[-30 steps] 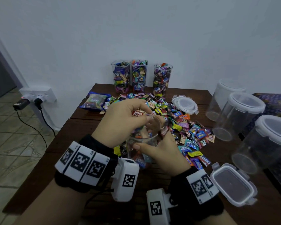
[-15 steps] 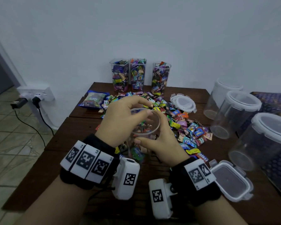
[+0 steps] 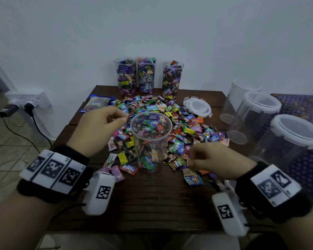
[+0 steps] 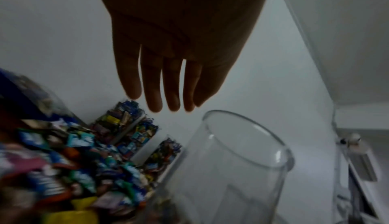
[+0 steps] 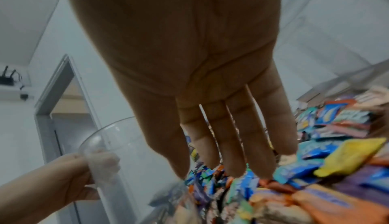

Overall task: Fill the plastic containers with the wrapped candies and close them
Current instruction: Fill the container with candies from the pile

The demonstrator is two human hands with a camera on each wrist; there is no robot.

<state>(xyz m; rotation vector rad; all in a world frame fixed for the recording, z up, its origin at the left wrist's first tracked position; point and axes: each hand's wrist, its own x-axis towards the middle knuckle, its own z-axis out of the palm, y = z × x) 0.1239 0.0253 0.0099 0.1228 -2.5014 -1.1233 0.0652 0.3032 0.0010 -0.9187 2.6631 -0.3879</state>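
Both hands off container [image 3: 150, 141] since earlier, L hand [image 3: 96, 129] & R hand [image 3: 219, 159] relaxed, empty

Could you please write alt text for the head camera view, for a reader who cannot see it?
A clear plastic container, partly filled with wrapped candies, stands uncapped on a dark wooden table between a person's left hand and right hand, neither touching it. Loose candies surround it; three filled containers line the wall, and lidded empty ones stand to the right.
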